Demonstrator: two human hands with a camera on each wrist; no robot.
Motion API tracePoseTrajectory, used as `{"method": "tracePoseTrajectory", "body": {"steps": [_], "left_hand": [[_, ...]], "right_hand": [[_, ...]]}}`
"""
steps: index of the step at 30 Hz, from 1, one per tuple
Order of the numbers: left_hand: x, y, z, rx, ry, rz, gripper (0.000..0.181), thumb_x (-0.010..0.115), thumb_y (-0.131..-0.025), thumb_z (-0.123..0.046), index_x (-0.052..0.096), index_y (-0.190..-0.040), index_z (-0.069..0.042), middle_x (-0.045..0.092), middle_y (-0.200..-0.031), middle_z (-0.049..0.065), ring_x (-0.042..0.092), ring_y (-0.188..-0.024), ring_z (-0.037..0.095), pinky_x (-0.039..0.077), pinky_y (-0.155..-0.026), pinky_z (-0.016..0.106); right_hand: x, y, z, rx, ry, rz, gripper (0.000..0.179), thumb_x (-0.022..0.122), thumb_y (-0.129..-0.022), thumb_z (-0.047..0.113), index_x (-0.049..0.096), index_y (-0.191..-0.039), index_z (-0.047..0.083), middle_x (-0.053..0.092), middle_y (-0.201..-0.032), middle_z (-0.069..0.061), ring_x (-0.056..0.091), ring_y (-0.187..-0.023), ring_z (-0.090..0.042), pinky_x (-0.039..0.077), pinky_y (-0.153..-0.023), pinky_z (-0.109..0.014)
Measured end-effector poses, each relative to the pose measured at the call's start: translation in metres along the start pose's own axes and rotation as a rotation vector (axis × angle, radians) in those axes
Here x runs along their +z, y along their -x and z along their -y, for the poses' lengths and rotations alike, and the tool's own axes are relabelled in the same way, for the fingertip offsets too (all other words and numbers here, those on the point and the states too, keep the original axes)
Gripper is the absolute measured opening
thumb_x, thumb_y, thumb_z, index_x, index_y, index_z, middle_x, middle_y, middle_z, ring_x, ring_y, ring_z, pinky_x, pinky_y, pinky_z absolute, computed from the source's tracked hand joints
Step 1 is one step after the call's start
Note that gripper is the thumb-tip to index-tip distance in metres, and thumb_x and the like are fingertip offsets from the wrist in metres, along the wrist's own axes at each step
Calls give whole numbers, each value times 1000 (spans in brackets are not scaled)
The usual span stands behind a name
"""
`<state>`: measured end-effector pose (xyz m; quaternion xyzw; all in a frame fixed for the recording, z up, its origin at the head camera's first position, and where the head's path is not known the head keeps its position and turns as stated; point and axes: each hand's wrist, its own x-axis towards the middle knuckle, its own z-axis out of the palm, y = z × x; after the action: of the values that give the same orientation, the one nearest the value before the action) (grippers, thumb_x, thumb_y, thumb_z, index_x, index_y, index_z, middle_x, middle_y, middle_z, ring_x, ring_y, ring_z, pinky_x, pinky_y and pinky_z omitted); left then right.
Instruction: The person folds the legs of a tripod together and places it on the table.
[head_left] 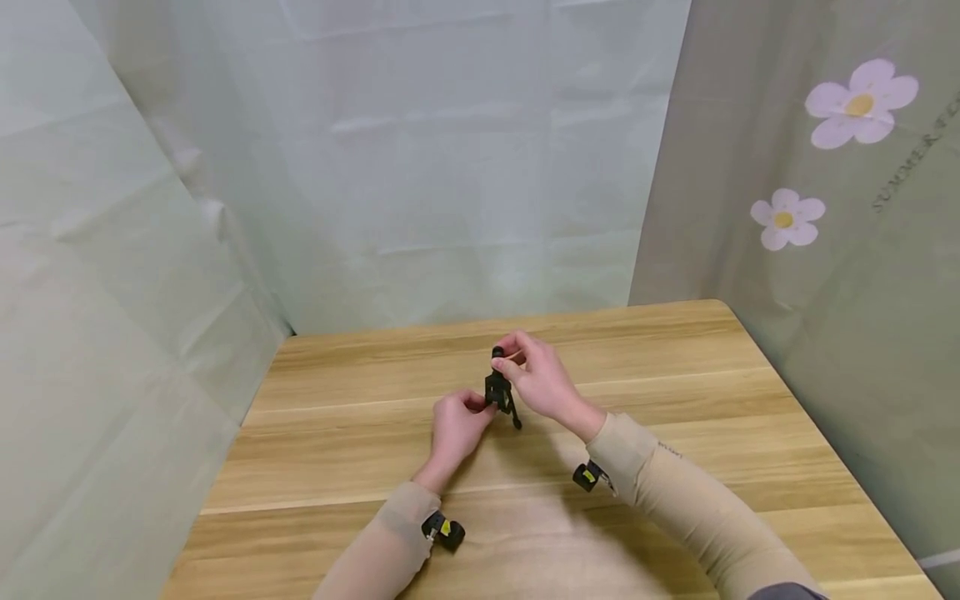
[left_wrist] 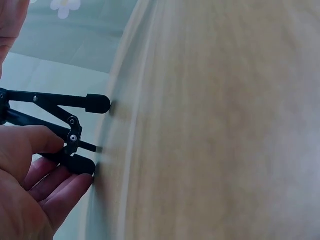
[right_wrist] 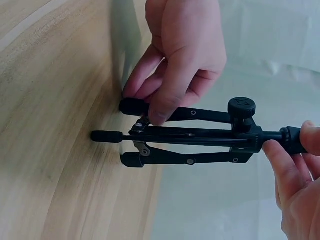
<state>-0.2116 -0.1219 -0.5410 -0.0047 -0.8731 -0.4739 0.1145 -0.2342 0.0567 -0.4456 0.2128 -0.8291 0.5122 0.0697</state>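
Observation:
A small black tripod (head_left: 498, 388) stands on the wooden table, its legs only slightly spread. My right hand (head_left: 543, 382) grips the top of its centre column, thumb and fingers around it. Low down, my left hand (head_left: 457, 427) pinches one leg between thumb and fingers close to the rubber foot, as the right wrist view shows. Metal braces (right_wrist: 144, 148) join the legs to the centre tube, and a round knob (right_wrist: 242, 107) sticks out near the collar. Another leg with its rounded foot (left_wrist: 99, 103) shows in the left wrist view. The column's upper end is partly hidden by my right fingers.
The wood-grain table (head_left: 337, 467) extends around both hands. Pale fabric sheets (head_left: 450, 167) hang behind it and at the left, with a flower-printed sheet (head_left: 720, 167) at the right. Each wrist wears a small black camera (head_left: 444, 531).

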Motion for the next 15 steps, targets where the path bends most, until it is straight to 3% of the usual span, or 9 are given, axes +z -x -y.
{"method": "tracePoseTrajectory", "body": {"steps": [7, 12, 15], "left_hand": [[1, -2, -9, 54, -62, 12, 8, 85, -84, -7, 77, -83, -7, 74, -76, 1, 68, -71, 14, 58, -67, 34], [3, -2, -16, 51, -102, 24, 19, 82, -83, -3, 66, -76, -10, 60, -67, -3, 54, -64, 14, 46, -59, 31], [7, -2, -17, 81, -117, 15, 21, 79, -82, 2, 64, -77, -11, 57, -68, -1, 52, -65, 17, 44, -59, 34]], "right_hand": [[0, 0, 4, -18, 22, -5, 12, 74, -103, 15, 70, -113, 11, 73, -103, -2, 72, -92, -22, 58, -82, -42], [1, 1, 7, -18, 11, 13, 13, 74, -103, 17, 70, -115, 11, 73, -105, -3, 73, -94, -25, 59, -82, -43], [2, 3, 8, -12, -3, 21, 14, 74, -103, 17, 70, -115, 10, 73, -107, -4, 73, -95, -28, 59, -82, -44]]}}
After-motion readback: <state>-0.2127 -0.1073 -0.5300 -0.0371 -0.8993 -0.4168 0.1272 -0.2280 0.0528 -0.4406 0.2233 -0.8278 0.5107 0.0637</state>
